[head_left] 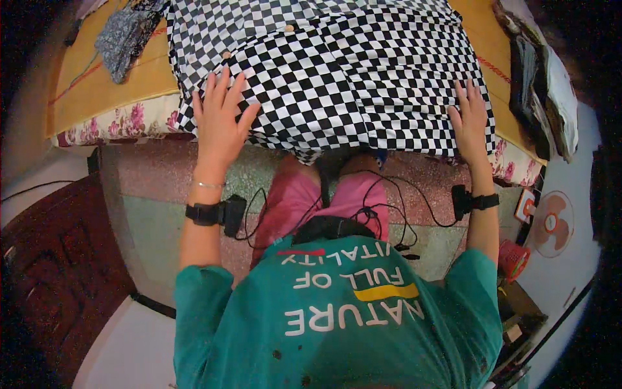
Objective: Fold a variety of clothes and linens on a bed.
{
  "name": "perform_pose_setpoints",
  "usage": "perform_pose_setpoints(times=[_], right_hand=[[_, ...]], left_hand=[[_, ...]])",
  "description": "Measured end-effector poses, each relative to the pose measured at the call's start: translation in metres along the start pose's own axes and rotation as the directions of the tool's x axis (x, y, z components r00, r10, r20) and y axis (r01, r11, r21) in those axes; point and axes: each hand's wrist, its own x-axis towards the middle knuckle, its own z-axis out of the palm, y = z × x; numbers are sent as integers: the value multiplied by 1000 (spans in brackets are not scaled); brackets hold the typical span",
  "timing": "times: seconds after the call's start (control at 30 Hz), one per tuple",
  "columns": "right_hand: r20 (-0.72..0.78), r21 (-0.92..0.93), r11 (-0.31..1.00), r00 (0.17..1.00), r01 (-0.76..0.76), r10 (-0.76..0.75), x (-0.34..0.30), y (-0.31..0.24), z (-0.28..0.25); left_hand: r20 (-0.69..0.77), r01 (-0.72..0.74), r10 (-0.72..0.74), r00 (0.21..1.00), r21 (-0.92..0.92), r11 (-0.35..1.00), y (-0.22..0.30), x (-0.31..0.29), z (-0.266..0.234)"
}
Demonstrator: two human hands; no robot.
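Note:
A black-and-white checkered shirt [304, 84] with light round buttons lies spread over the bed edge in front of me, its near hem hanging slightly over. On its left side rests my left hand [223, 117], palm down with the fingers spread. My right hand [472, 120] lies flat on the right side of the cloth, fingers stretched out and the thumb apart. Neither hand grips the fabric. Some creases run across the shirt's right half.
Under the shirt are a yellow mat [123, 97] and a floral mattress cover [139, 120]. Crumpled grey patterned cloth [126, 42] lies far left; folded clothes [541, 84] are stacked at right. Black cables [414, 185] dangle between my forearms. A fan [552, 223] stands right, near a red basket [514, 259].

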Motion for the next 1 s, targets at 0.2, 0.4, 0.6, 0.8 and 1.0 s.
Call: perform_pose_setpoints(times=[0.2,0.4,0.6,0.8,1.0], right_hand=[[-4,91,978,982,-188,189,-52,32,-17],[-90,222,861,870,-457,485,-95,56,-18],[78,340,713,774,-613,628,-95,67,-32],[240,322,703,773,-634,587,-92,86,-34],[412,306,689,743,-658,527,-92,115,-49]], left_hand=[[-198,290,-372,907,-348,892,1,-70,-19],[464,521,-697,547,-840,-151,16,-100,15],[673,449,-515,531,-739,-503,29,-79,41],[551,379,-577,603,-834,-400,39,-75,33],[549,683,-614,566,-730,-23,36,-76,-21]])
